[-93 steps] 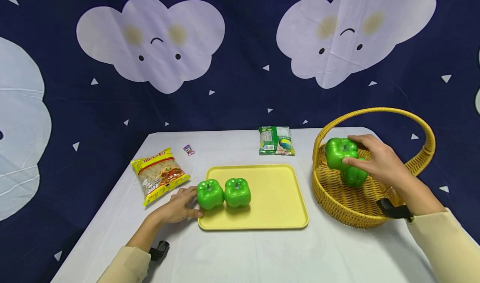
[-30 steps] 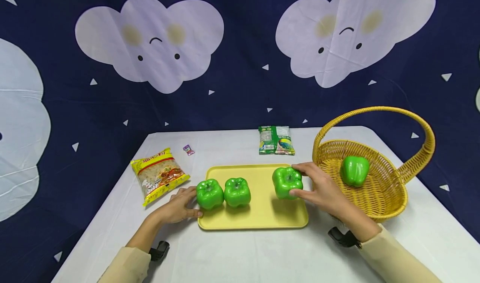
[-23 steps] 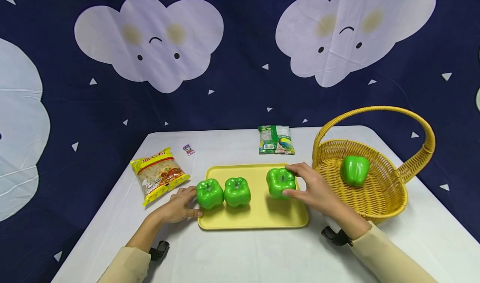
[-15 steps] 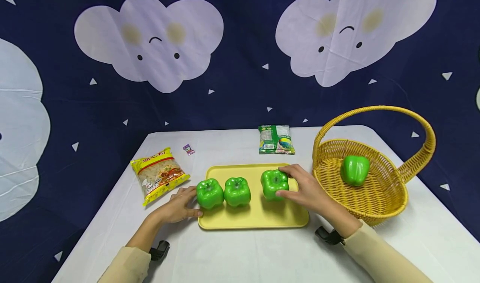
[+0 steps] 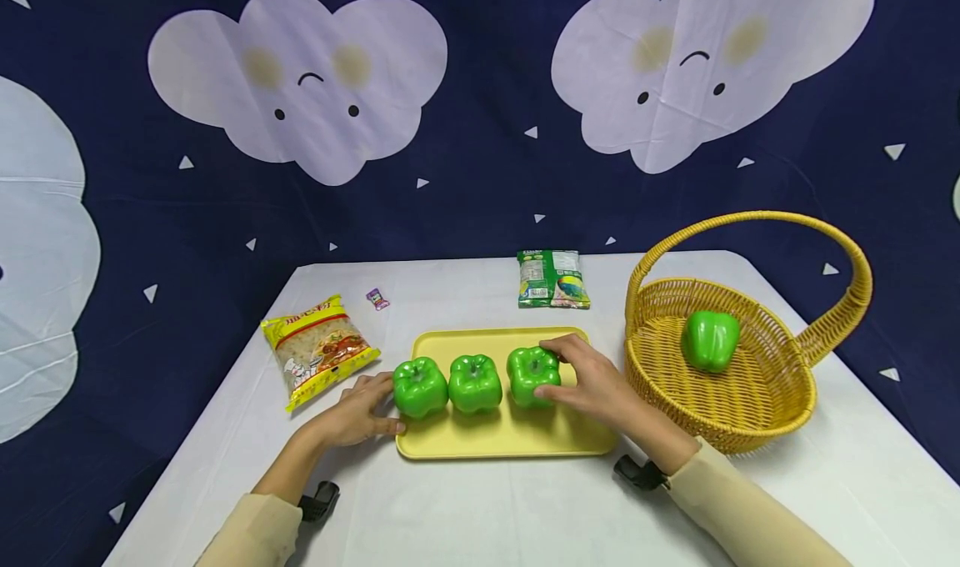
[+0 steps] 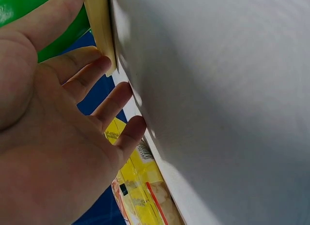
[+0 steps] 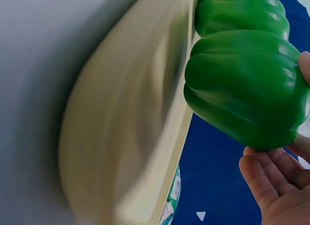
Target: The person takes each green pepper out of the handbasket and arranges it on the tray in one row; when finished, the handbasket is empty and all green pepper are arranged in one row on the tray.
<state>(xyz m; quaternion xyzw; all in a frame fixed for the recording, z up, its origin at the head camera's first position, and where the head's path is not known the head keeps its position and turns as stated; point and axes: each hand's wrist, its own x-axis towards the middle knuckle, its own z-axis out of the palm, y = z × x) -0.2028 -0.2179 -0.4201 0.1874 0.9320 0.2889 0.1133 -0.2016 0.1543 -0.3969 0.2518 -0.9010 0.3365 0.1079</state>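
Observation:
My right hand [image 5: 592, 383] grips a glossy green bell pepper [image 5: 533, 376] between thumb and fingers, close over the right half of a yellow tray [image 5: 517, 442]. Two more green bell peppers stand side by side on the tray: a middle pepper [image 5: 475, 385] just left of the held one, and a left pepper [image 5: 420, 389] at the tray's left edge. My left hand [image 5: 360, 413] rests at that edge with fingers spread, beside the left pepper. In the left wrist view its fingertips lie along the tray's rim [image 6: 100, 28]. The right wrist view shows the held pepper [image 7: 247, 89] from the side.
Right of the tray stands a yellow wicker basket [image 5: 656, 388] with a tall handle and one green bell pepper [image 5: 711, 342] inside. A yellow food packet [image 5: 321, 352] lies at left, a small purple wrapper [image 5: 377, 299] behind it, and a green packet [image 5: 553, 279] at the back.
My right hand has lifted the pepper out of the basket and carried it left over the tray, up near the middle pepper and lower. My left hand has stayed in place.

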